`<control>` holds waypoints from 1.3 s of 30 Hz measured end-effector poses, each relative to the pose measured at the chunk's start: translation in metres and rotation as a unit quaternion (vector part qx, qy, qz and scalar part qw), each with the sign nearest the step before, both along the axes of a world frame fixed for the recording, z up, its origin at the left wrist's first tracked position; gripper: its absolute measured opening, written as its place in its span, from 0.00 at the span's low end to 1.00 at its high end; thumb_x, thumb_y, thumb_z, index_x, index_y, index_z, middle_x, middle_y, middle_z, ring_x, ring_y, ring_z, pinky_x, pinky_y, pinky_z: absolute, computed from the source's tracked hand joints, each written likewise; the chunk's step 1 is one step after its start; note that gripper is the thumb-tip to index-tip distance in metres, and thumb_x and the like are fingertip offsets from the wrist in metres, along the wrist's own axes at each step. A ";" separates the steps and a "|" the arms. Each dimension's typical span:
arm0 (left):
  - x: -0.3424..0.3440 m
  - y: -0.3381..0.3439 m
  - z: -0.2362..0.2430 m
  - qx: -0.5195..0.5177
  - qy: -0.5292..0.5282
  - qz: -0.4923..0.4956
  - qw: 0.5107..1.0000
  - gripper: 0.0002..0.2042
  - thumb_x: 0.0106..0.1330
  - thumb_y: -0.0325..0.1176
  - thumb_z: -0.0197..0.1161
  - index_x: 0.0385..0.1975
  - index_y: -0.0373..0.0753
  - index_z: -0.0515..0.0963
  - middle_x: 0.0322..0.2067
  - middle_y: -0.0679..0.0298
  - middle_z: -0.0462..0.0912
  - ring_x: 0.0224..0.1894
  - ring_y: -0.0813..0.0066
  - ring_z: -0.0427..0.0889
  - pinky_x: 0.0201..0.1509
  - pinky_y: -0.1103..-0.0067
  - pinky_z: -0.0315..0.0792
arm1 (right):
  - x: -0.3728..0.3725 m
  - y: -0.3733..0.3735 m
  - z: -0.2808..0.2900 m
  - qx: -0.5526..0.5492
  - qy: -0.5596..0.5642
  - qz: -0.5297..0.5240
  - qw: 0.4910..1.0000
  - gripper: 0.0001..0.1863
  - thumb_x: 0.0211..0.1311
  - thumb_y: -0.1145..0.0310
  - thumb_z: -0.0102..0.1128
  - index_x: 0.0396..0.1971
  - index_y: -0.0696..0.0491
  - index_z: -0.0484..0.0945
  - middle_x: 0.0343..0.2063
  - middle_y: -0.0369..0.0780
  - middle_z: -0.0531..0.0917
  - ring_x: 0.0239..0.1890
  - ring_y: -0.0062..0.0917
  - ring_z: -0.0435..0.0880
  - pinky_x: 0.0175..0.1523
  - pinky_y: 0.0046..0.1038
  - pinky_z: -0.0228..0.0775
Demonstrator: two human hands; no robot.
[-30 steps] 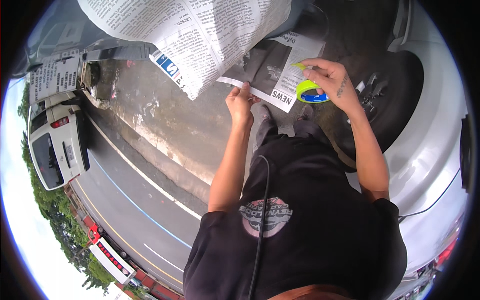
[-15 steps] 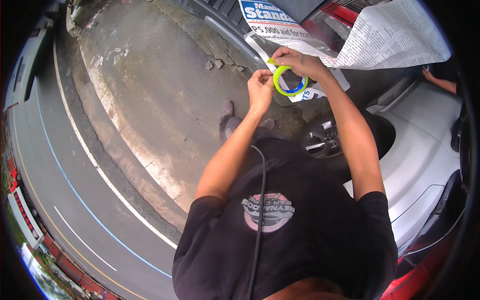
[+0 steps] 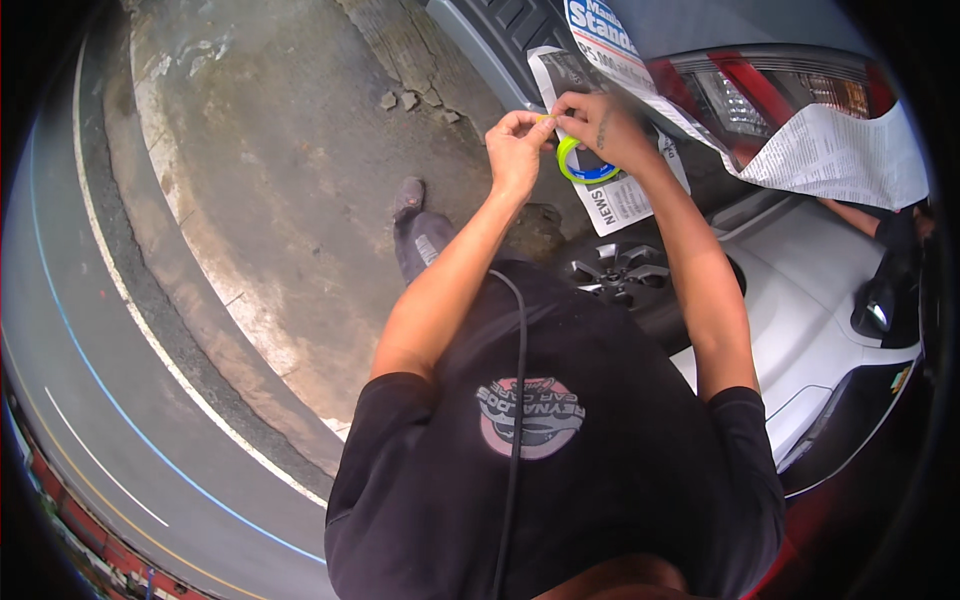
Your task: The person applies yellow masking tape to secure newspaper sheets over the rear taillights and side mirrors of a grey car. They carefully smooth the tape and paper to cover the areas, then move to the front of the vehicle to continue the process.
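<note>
My right hand (image 3: 600, 125) holds a roll of yellow-green masking tape (image 3: 578, 168) in front of a sheet of newspaper (image 3: 610, 190) laid against a white car (image 3: 800, 290). My left hand (image 3: 517, 148) pinches the free end of the tape between thumb and forefinger, right beside the right hand's fingers. Both hands are raised close together over the car's rear corner, near the red tail light (image 3: 760, 90).
A second newspaper sheet (image 3: 840, 150) covers the car's upper right part, where another person's arm (image 3: 860, 215) shows. A dark wheel (image 3: 625, 275) sits below my hands. Concrete ground (image 3: 280, 180) and a road with painted lines (image 3: 100, 380) lie to the left.
My view has swung so the car's rear and tail light now show. My left hand has come up to the roll and pinched the tape's end; the right hand kept the roll.
</note>
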State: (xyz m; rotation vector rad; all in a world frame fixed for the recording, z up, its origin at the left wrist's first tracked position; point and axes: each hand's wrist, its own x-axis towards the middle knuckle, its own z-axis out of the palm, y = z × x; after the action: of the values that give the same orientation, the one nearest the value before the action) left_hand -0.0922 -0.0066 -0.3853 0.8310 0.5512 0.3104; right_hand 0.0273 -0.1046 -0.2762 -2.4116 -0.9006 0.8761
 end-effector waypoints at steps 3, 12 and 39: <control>0.008 0.003 -0.010 -0.042 0.004 0.035 0.998 0.06 0.71 0.27 0.71 0.40 0.31 0.82 0.34 0.61 0.89 0.34 0.75 0.88 0.39 0.77 0.85 | -0.006 0.000 -0.002 0.022 -0.096 0.036 0.994 0.16 0.69 0.66 0.64 0.54 0.49 0.86 0.17 0.36 0.76 0.20 0.19 0.72 0.28 0.31 0.65; -0.005 0.019 -0.008 -0.112 -0.010 0.046 0.993 0.05 0.74 0.26 0.67 0.39 0.31 0.81 0.35 0.59 0.87 0.35 0.73 0.87 0.38 0.77 0.84 | -0.014 0.003 0.019 -0.022 -0.035 0.021 0.999 0.33 0.65 0.71 0.62 0.72 0.38 0.75 0.15 0.36 0.72 0.18 0.23 0.70 0.30 0.33 0.65; 0.022 0.002 0.008 -0.286 0.142 0.061 0.946 0.16 0.66 0.25 0.75 0.48 0.38 0.75 0.28 0.63 0.82 0.23 0.75 0.80 0.30 0.73 0.82 | -0.024 -0.008 -0.016 0.069 -0.199 -0.023 0.977 0.19 0.66 0.69 0.60 0.56 0.47 0.74 0.16 0.42 0.75 0.21 0.41 0.79 0.31 0.45 0.67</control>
State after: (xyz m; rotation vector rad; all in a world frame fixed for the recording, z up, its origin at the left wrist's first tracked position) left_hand -0.0705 -0.0047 -0.3771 0.2760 0.9115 0.1276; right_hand 0.0038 -0.1127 -0.2917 -2.5135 -1.0021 0.3018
